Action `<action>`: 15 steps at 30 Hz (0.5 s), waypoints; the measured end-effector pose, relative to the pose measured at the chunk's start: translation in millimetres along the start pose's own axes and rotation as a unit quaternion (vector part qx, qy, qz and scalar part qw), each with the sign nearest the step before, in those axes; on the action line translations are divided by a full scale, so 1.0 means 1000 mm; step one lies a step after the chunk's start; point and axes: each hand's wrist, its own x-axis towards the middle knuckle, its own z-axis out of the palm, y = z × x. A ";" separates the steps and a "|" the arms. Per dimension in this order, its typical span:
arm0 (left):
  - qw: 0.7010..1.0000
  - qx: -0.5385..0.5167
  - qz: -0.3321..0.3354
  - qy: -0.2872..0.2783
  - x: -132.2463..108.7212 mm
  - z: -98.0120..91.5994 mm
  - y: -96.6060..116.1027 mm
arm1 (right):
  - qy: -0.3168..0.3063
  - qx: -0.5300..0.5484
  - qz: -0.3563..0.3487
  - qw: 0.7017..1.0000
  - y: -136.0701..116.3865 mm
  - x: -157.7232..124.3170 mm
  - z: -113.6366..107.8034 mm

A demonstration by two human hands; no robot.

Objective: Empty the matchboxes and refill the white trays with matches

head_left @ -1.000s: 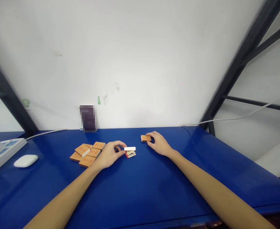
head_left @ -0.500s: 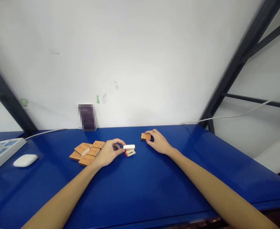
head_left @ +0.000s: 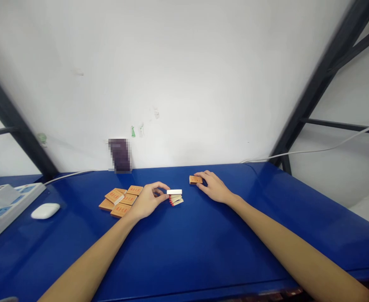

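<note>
My left hand [head_left: 151, 200] pinches the left end of a small white matchbox tray [head_left: 174, 192] between thumb and fingers. Right below the tray, on the near side, lies a small heap of red-tipped matches [head_left: 176, 199] on the blue table [head_left: 184, 251]. Farther right, the thumb and fingers of my right hand [head_left: 215, 187] close on the right end of an orange matchbox sleeve [head_left: 195, 180], which rests on the table. Several orange matchboxes [head_left: 120, 209] with red lettering lie in an overlapping pile just left of my left hand, which partly covers them.
A white earbud case [head_left: 45, 211] and a white power strip [head_left: 17, 205] lie at the left. Against the white wall [head_left: 203, 84] leans a dark, pixelated object [head_left: 121, 155]. Dark metal frame posts [head_left: 310, 96] stand at both sides, and a pale cable [head_left: 316, 151] runs along the right.
The view has turned slightly left, so everything appears a little farther right. Both hands keep their holds; the tray stays by the matches and the sleeve stays on the table.
</note>
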 end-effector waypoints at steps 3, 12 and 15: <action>1.000 -0.008 -0.005 -0.007 0.001 0.000 -0.001 | 0.003 -0.007 -0.005 1.000 0.000 -0.001 0.000; 0.995 -0.036 -0.011 0.091 0.006 0.000 -0.008 | 0.005 -0.054 -0.022 0.998 -0.005 0.017 0.006; 0.994 -0.058 -0.009 0.094 0.006 0.001 -0.010 | 0.018 -0.067 -0.052 0.996 -0.022 0.030 0.003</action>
